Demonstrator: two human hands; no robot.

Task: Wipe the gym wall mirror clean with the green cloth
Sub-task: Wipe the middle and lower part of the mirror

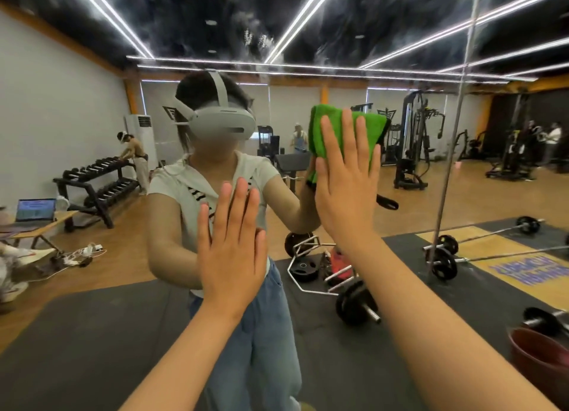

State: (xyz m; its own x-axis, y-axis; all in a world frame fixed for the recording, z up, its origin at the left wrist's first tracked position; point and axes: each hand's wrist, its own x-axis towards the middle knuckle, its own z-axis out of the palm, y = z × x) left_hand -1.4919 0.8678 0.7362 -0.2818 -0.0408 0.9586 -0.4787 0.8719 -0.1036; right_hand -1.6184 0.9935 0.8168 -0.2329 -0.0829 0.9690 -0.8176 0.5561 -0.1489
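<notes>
pressing green cloth (371, 133) to mirror (92, 109), right hand (346, 192) fingers (351, 139) straight, left hand (231, 253) flat.

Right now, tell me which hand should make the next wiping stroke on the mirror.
Right. The right hand presses the green cloth flat against the mirror with straight fingers, so it can likely sweep at once. The left hand is bare, spread lower on the glass, holding nothing.
</notes>
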